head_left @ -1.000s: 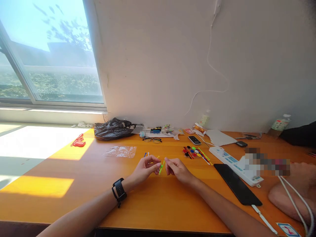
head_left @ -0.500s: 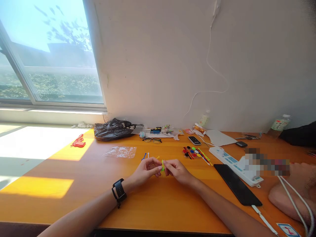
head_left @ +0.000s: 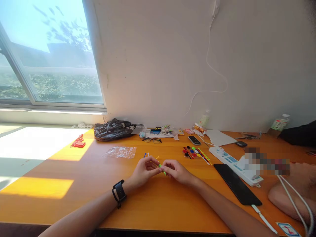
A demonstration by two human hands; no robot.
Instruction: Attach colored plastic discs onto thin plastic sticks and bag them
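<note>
Above the middle of the table, my left hand [head_left: 147,169] and my right hand [head_left: 177,170] meet with pinched fingertips on a small bright green plastic piece [head_left: 164,172]. The piece is slim and tilted; fingers hide part of it, and its exact kind cannot be made out. Just beyond my left hand lie a blue arrow-tipped stick [head_left: 145,155], a white stick [head_left: 148,154] and a yellow stick [head_left: 157,157], partly covered by the hand. To the right of my hands are several coloured discs [head_left: 193,151] and thin coloured sticks [head_left: 204,156].
A clear plastic bag [head_left: 120,152], glasses [head_left: 151,140], a black bag [head_left: 112,129] and a red toy pistol [head_left: 79,141] lie further back. A power strip [head_left: 234,166] and black tablet-like device [head_left: 237,184] are right, near another person's arm [head_left: 286,197].
The green piece has turned from upright to slanting, its lower end now toward my right hand. My fingertips have shifted around it; both hands stay in nearly the same place.
</note>
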